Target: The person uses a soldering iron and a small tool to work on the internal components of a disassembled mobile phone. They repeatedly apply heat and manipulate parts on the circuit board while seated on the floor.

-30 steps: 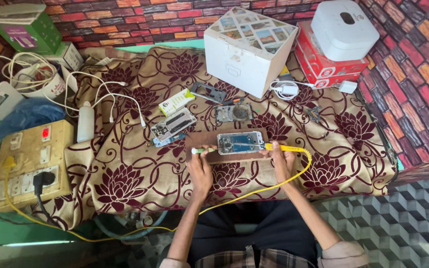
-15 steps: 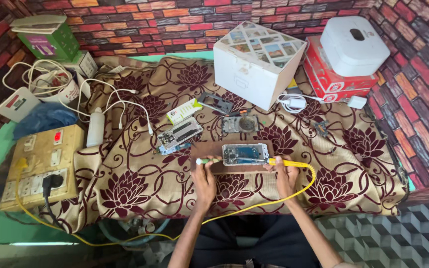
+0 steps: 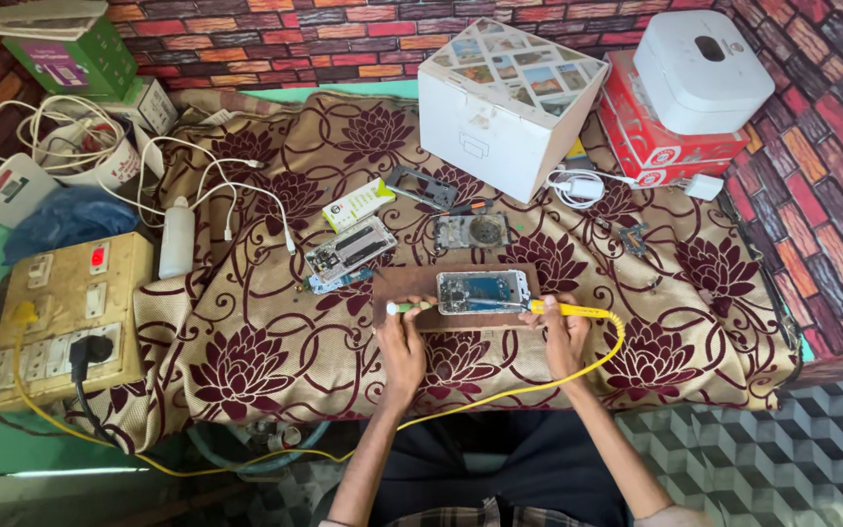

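Opened phone [image 3: 481, 291] sits on a brown board [image 3: 397, 285] just below the middle of the frame, guts exposed. The right hand [image 3: 566, 337] is closed around a yellow soldering iron [image 3: 566, 309], tip at the phone's right edge. The left hand [image 3: 403, 337] is gripping a small green-handled tool [image 3: 410, 306] at the phone's left edge.

Stuff I'd worry about: the whole setup is on a floral cloth [image 3: 246, 361], so a slip of the hot iron could scorch it. The iron's yellow cord [image 3: 500, 395] loops under the right wrist toward the switchboard [image 3: 60, 317] at the left edge; a snag could yank the tip across the board. Loose phone parts [image 3: 351, 250] lie just above, easy to knock.
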